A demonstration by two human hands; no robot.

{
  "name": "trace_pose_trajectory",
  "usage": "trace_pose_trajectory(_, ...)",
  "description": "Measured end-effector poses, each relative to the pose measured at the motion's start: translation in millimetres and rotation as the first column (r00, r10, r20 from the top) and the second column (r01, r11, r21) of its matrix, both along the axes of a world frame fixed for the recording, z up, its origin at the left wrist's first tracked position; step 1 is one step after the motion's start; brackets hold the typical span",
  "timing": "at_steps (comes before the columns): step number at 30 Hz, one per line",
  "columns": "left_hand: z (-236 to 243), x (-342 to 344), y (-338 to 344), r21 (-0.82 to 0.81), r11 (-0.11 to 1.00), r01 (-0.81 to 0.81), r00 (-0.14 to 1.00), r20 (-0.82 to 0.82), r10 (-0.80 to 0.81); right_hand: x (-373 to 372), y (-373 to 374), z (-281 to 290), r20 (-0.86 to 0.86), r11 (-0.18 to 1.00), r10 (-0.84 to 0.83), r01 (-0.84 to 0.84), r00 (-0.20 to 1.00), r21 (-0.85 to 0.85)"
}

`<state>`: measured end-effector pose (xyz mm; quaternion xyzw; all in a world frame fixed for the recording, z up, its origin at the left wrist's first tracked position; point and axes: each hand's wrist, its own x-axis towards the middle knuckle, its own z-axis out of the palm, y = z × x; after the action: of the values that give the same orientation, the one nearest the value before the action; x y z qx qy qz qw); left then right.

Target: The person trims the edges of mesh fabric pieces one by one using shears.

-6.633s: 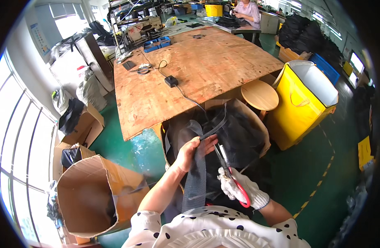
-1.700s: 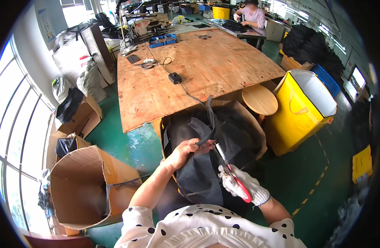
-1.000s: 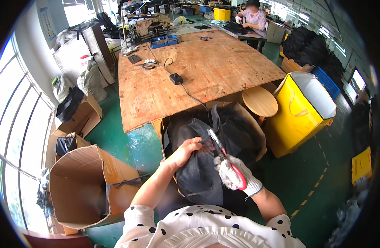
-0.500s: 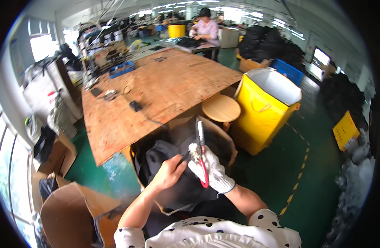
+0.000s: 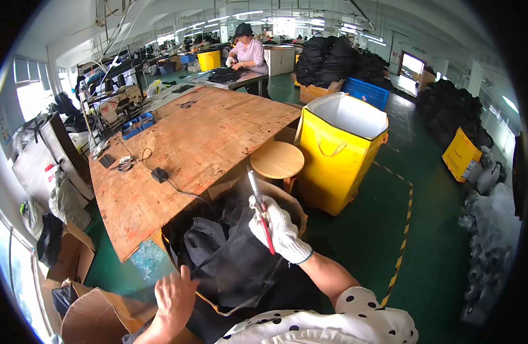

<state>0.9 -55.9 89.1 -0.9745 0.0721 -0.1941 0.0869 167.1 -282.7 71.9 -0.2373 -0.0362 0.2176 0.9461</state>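
My right hand [image 5: 279, 231], in a white knit glove, is closed round a slim tool [image 5: 256, 188] with a silver shaft and a red handle. The shaft points up and away from me, over a cardboard box [image 5: 301, 217] filled with black fabric pieces [image 5: 229, 252]. My bare left hand [image 5: 175, 298] is lower left, between that box and another open cardboard box [image 5: 97, 321]. Its thumb stands apart from the loosely bent fingers, and I see nothing held in it. Some blur surrounds this hand.
A worn wooden table [image 5: 189, 137] bears a black adapter [image 5: 159, 175] with a cable and a blue tray [image 5: 137, 125]. A round wooden stool [image 5: 277, 160] and a tall yellow bag [image 5: 335, 166] stand to the right. Across the table, a person [image 5: 249, 54] handles black material.
My left hand has left the fabric beside my right hand and moved down and left, its fingers loosening. My right hand still grips the tool. My view has turned right.
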Motion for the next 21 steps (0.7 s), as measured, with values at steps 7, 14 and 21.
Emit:
trace_pose_trajectory(7,34.2,-19.3,9.4,-0.833,0.533,-0.146,0.472,-0.532,-0.703,1.7,3.3,26.2,-0.004,0.993,-0.106,0.105,0.994,-0.048)
trace_pose_trajectory(14,-49.1,40.9,13.8,-0.865,0.501,0.008,0.929,-0.178,-0.323,42.7,-21.3,-3.1,0.162,0.999,0.040,-0.039,0.986,-0.009)
trace_pose_trajectory(21,-74.8,66.1,9.2,-0.891,0.455,0.004,0.947,-0.143,-0.288,14.3,-9.9,24.6,0.585,0.525,-0.032,0.511,0.811,-0.680)
